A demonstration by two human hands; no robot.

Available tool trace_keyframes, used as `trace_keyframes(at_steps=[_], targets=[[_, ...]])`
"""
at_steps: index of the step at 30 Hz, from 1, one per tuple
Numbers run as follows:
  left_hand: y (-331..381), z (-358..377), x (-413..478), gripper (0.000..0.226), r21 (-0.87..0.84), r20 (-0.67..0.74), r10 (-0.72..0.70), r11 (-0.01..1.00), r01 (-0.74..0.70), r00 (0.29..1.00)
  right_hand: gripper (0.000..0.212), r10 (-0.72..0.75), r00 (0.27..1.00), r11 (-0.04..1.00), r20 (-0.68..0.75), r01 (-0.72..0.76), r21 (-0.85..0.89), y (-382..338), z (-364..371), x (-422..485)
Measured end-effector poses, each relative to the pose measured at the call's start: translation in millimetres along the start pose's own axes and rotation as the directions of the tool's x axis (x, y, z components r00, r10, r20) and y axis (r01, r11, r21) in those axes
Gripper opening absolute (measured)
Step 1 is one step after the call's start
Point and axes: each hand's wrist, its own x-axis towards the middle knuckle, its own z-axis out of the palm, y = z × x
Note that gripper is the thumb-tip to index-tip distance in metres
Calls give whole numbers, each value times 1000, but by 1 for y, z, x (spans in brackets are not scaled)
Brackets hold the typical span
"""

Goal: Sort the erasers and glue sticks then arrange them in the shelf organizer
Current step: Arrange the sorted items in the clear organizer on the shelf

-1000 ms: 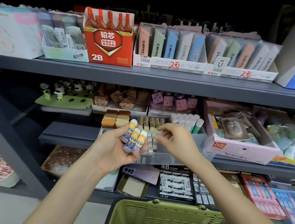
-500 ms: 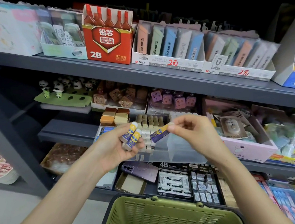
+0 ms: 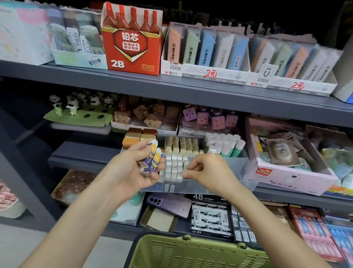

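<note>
At the centre of the frame, the left hand (image 3: pixel 130 173) gripped blue-and-yellow glue sticks (image 3: pixel 153 156) in curled fingers, just left of the clear shelf organizer (image 3: pixel 234 182). The right hand (image 3: pixel 210 173) hung over its white pieces (image 3: pixel 174 165) with fingertips drawn narrowly together. Whether they pinched anything could not be told.

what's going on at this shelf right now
A person is stocking a stationery shelf. Their left hand grips a few small blue-and-yellow glue sticks with white caps. Their right hand is at the clear plastic shelf organizer, fingers curled over its rows of small white pieces; whether it pinches anything cannot be told. Taller white-capped sticks already stand in the organizer's right section. A green plastic basket sits below the arms.
</note>
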Motion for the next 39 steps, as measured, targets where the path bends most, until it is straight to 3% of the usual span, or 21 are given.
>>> trace_keyframes(at_steps=[8, 11, 13, 15, 19, 22, 25, 27, 30, 34, 39], targets=[[0, -1, 0, 35, 4, 82, -13, 1000, 13, 997, 15, 22, 995, 998, 92, -17, -55, 3, -1, -5], [-2, 1, -2, 38, 37, 124, -8, 999, 4, 992, 13, -28, 998, 997, -48, 25, -74, -1, -6, -9], [-3, 3, -4, 46, 73, 160, -19, 997, 8, 987, 18, -66, 987, 993, -150, 80, 89, -6, -12, -11], [-5, 5, -6, 52, 119, 206, -52, 993, 28, 977, 25, -118, 985, 949, -124, 149, 278, -14, -19, -13], [-11, 13, -8, 53, 144, 301, -150, 983, 111, 942, 22, -245, 968, 922, -49, 248, 298, -21, -26, -16], [-14, 16, -8, 53, 113, 308, -170, 983, 142, 936, 14, -200, 978, 868, -68, 209, 450, -13, -30, -19], [-12, 15, -4, 43, 74, 212, -126, 991, 113, 969, 14, -63, 988, 722, -141, 143, 677, 0, -40, -19], [-9, 13, -1, 38, 50, 145, -86, 996, 80, 986, 16, 33, 973, 819, -230, 105, 564, 12, -45, -12], [-6, 10, 1, 47, 49, 89, -25, 999, 21, 996, 9, 54, 964, 973, -261, 8, 232, 22, -37, 1], [-6, 9, 2, 40, 57, 44, 10, 998, -12, 999, 26, -34, 969, 999, -246, 28, -26, 24, -10, 16], [-7, 9, 4, 21, 77, 8, -18, 997, 17, 1000, 30, -84, 964, 992, -252, 56, -116, 24, 7, 33]])
